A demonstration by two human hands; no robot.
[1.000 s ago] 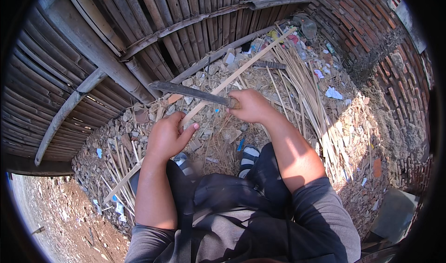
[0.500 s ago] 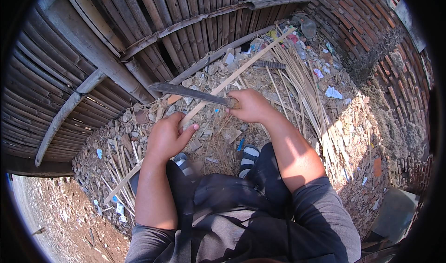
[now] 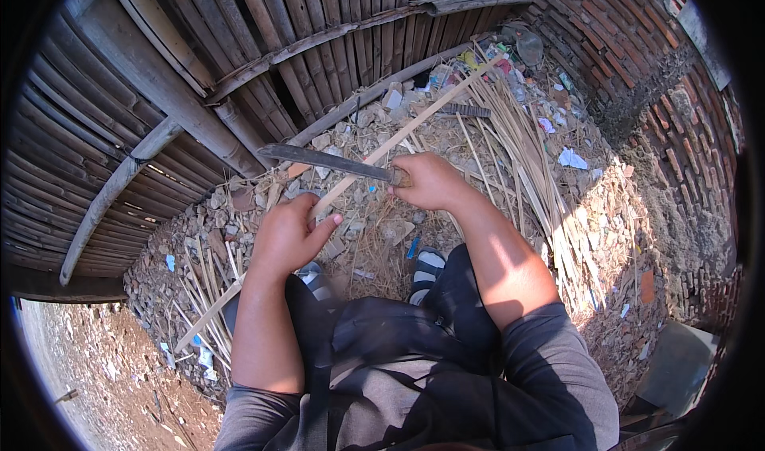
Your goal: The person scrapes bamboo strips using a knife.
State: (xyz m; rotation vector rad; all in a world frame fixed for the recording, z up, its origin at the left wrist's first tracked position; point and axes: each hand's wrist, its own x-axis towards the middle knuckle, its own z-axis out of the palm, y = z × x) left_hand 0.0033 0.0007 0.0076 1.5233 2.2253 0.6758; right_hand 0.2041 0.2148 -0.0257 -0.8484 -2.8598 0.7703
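Observation:
My right hand [image 3: 430, 182] is closed round the short handle of a machete, its dark blade [image 3: 327, 162] pointing left. The blade lies across a long, pale bamboo strip [image 3: 422, 117], touching or just above it; I cannot tell which. My left hand [image 3: 285, 232] grips that strip on the near side of the blade, thumb stretched out to the right. From there the strip runs away to the upper right, and its near end comes out past my left forearm at the lower left.
Many split bamboo strips [image 3: 522, 152] lie in a pile to the right, with more strips [image 3: 209, 292] at the left. Rubble and litter cover the ground. A bamboo wall [image 3: 319, 29] stands ahead and left, a brick wall [image 3: 613, 29] at the right. My sandalled foot [image 3: 428, 272] is below.
The bamboo strip has slipped slightly toward me, its far end a little lower. Both hands and the machete have barely moved.

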